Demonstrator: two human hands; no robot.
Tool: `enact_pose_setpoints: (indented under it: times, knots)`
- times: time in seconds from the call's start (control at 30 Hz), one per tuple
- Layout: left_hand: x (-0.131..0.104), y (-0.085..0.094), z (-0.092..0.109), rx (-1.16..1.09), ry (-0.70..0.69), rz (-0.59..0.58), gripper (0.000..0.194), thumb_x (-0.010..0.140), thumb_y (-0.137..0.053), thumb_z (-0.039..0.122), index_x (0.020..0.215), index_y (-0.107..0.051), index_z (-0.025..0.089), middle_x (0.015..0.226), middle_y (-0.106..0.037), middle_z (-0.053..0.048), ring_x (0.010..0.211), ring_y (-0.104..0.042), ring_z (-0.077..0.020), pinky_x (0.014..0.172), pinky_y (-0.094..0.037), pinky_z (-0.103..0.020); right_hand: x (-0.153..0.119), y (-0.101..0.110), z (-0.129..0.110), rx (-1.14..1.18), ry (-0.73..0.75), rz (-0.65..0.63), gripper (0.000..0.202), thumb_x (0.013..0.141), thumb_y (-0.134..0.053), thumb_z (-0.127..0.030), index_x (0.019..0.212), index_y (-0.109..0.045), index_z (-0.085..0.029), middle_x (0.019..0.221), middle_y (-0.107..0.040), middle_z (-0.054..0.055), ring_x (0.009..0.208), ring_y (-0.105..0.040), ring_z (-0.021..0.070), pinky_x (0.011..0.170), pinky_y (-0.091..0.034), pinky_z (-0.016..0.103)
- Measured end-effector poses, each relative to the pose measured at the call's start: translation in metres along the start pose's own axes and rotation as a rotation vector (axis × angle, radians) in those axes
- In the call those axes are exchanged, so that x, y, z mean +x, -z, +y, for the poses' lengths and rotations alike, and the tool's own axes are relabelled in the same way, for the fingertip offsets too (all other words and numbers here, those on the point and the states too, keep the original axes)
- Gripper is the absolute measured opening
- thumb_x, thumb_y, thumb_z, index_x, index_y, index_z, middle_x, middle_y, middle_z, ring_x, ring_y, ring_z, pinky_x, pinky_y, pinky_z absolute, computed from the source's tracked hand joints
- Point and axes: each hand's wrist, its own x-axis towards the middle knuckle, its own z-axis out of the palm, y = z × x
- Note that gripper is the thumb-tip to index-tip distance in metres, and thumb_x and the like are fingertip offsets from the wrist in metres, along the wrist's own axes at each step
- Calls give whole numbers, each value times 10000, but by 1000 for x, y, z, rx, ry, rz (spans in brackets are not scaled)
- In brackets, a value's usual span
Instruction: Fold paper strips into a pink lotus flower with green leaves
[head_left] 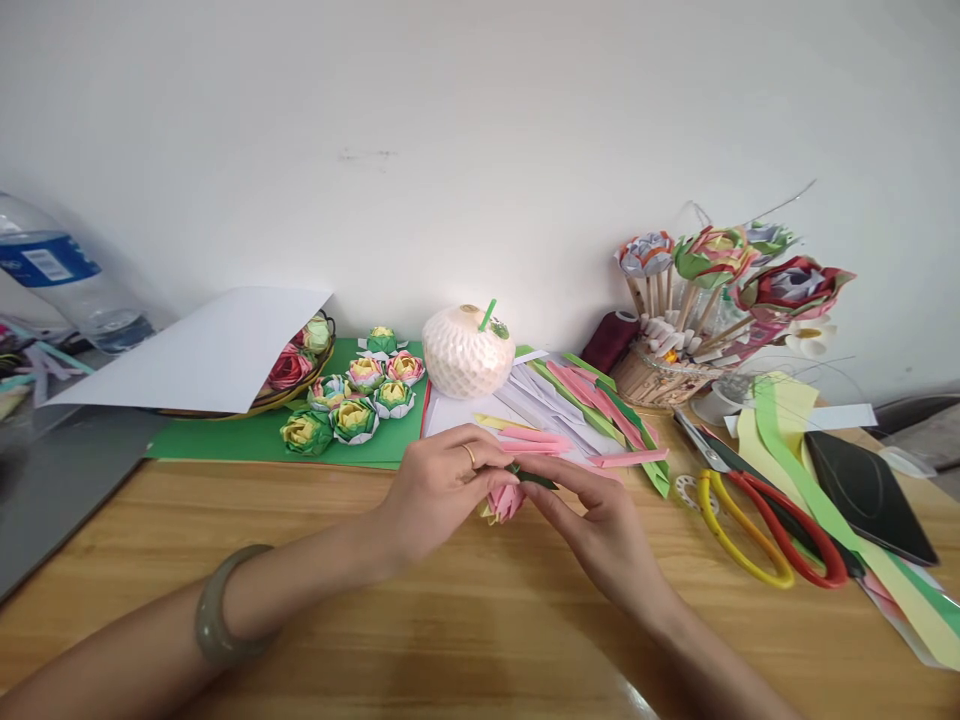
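Note:
Between my two hands, over the front of the table, is a small folded paper flower (501,505) with pink and yellow petals. My left hand (439,490) is closed, thumb and fingers pinching the flower's upper side. From the other side my right hand (600,515) pinches a dark green paper piece (538,480) against the flower. Fingertips cover where the green piece meets the petals. Just beyond the hands lie folded pink paper strips (534,441), with purple-grey strips (562,405) behind them.
Finished paper flowers (354,420) stand on a green sheet (187,445). A white textured coconut (466,355) sits behind my hands. Scissors (750,520) with red and yellow handles, a black phone-like object (870,495) and a basket (656,375) of stemmed flowers are rightward. White paper (202,350) covers another basket.

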Motion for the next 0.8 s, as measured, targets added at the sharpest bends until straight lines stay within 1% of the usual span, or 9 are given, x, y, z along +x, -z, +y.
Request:
enact_pose_setpoints:
  times: [0.07, 0.1, 0.23, 0.3, 0.4, 0.47, 0.53, 0.67, 0.8]
  knots:
    - [3, 0, 1, -29, 67, -17, 49, 736, -631, 208, 738, -669, 177, 793, -662, -40, 761, -614, -144, 691, -494, -244, 0, 1, -1, 5, -1, 27, 137, 788, -582, -252, 872, -686, -227, 917, -713, 36, 873, -644, 217, 821, -503, 363]
    - [4, 1, 1, -52, 125, -40, 46, 719, -645, 215, 717, -657, 171, 766, -658, -35, 747, -610, -145, 680, -492, -246, 0, 1, -1, 9, -1, 31, 109, 784, -588, -259, 825, -680, -219, 883, -711, 36, 847, -642, 211, 802, -503, 348]
    - [12, 5, 2, -249, 429, -224, 113, 663, -672, 234, 682, -597, 153, 671, -630, 4, 635, -582, -116, 614, -473, -236, 1, 3, -2, 55, -38, -12, 134, 796, -570, -281, 725, -639, -191, 739, -668, 28, 716, -608, 175, 686, -493, 285]
    - [16, 7, 1, -345, 508, -299, 117, 638, -669, 203, 677, -574, 149, 654, -609, 23, 608, -563, -95, 598, -456, -221, 2, 3, -1, 102, -82, -36, 154, 799, -565, -297, 719, -628, -181, 709, -648, 23, 678, -588, 161, 644, -481, 269]
    - [20, 8, 0, -415, 540, -337, 91, 616, -647, 151, 647, -563, 143, 624, -583, 40, 595, -539, -76, 603, -437, -211, 4, 2, 1, 183, -128, -62, 140, 786, -585, -300, 735, -624, -175, 711, -641, 15, 664, -577, 145, 629, -472, 255]
    - [20, 8, 0, -456, 565, -345, 74, 606, -633, 132, 632, -565, 140, 615, -581, 41, 593, -532, -72, 610, -433, -210, 5, 2, 2, 229, -136, -86, 114, 774, -602, -290, 783, -626, -179, 715, -642, 9, 665, -576, 138, 629, -471, 248]
    - [20, 7, 1, -479, 592, -353, 64, 599, -622, 118, 620, -565, 139, 606, -578, 43, 584, -524, -69, 596, -424, -205, 5, 1, 1, 252, -140, -113, 108, 768, -607, -285, 779, -622, -179, 694, -640, 5, 643, -572, 132, 618, -470, 246]
    - [19, 7, 2, -465, 629, -358, 54, 596, -620, 125, 616, -571, 138, 590, -568, 45, 564, -508, -66, 565, -404, -197, 5, 2, -1, 227, -145, -141, 144, 770, -597, -286, 683, -606, -172, 659, -629, 4, 604, -552, 122, 576, -459, 235]
    - [19, 9, 0, -445, 616, -389, 53, 603, -621, 151, 613, -570, 137, 589, -563, 43, 561, -502, -68, 572, -405, -202, 6, 3, 0, 163, -122, -149, 139, 773, -590, -279, 693, -617, -168, 673, -640, 8, 612, -561, 124, 573, -461, 232]
